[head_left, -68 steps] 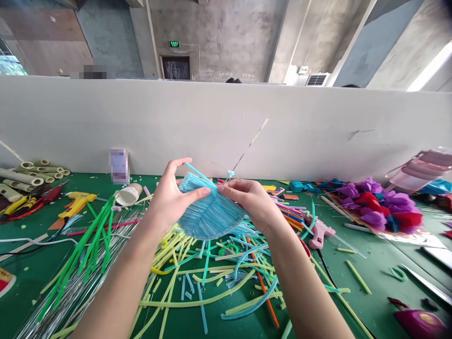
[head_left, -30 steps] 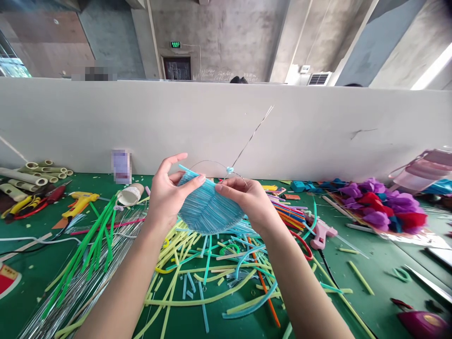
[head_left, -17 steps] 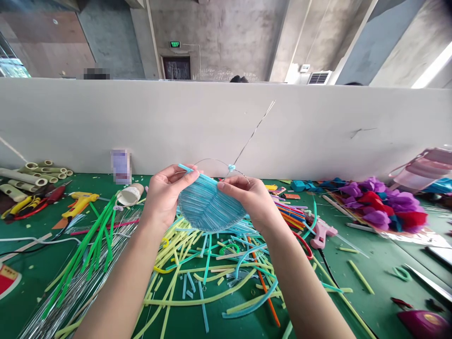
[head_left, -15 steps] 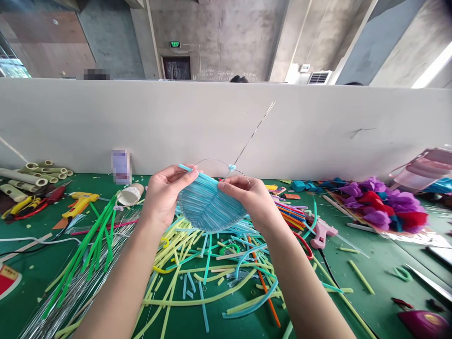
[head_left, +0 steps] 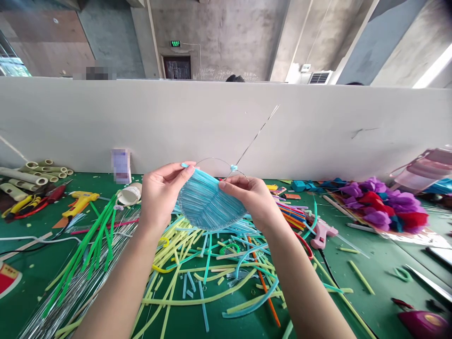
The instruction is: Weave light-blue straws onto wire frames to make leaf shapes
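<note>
I hold a blue leaf-shaped piece made of many straws (head_left: 208, 205) up above the green table (head_left: 374, 263). My left hand (head_left: 160, 193) pinches its upper left edge, fingers closed on the top straw. My right hand (head_left: 249, 195) pinches the upper right edge. A thin silver wire (head_left: 256, 136) arcs over the top of the piece, carries a small blue bead, and sticks up to the right.
Loose yellow, blue and orange straws (head_left: 212, 273) litter the table below. Green straws and silver wires (head_left: 84, 254) lie left, with a yellow glue gun (head_left: 79, 200) and bamboo tubes (head_left: 31, 174). A pink glue gun (head_left: 319, 233) and purple-red paper flowers (head_left: 384, 205) lie right. A grey partition (head_left: 106, 117) stands behind.
My left hand's fingers have closed from a raised, spread pose down onto the top edge of the straw piece. The piece and wire have barely shifted.
</note>
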Action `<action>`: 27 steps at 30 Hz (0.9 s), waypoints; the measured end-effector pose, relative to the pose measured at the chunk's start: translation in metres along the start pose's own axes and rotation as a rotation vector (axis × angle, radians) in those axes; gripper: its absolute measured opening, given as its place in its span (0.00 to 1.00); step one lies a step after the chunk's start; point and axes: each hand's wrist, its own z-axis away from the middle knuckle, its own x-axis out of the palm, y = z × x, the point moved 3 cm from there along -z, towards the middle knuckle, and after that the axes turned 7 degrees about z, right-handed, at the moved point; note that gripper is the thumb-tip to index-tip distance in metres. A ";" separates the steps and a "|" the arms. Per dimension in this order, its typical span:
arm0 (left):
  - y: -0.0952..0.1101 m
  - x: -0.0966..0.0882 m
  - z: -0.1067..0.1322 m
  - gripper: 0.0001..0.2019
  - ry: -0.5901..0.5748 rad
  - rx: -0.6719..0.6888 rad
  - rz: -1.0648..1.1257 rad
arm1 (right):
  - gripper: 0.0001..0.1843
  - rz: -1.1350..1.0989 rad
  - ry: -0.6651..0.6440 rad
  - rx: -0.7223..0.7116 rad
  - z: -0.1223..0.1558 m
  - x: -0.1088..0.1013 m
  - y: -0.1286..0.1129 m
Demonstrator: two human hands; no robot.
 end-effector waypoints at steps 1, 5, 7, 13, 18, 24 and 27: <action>0.000 0.000 0.000 0.12 0.001 0.005 -0.004 | 0.15 -0.001 -0.008 -0.003 0.000 0.000 0.000; 0.003 0.000 0.002 0.11 0.002 0.043 -0.058 | 0.15 0.011 -0.036 -0.019 0.001 0.001 -0.001; 0.006 -0.001 0.002 0.12 -0.004 0.096 -0.161 | 0.14 0.025 -0.037 -0.022 0.001 0.001 -0.001; 0.017 -0.003 0.004 0.11 0.007 0.357 -0.641 | 0.14 0.106 -0.031 -0.054 0.001 0.001 -0.001; 0.012 -0.006 0.004 0.09 -0.007 0.410 -0.638 | 0.15 0.172 -0.012 -0.076 0.002 0.002 -0.003; 0.002 -0.007 0.005 0.13 -0.128 0.528 -0.775 | 0.14 0.210 -0.003 -0.104 0.004 0.005 -0.007; 0.004 -0.006 0.004 0.12 -0.116 0.515 -0.736 | 0.14 0.221 0.019 -0.107 0.003 0.003 -0.006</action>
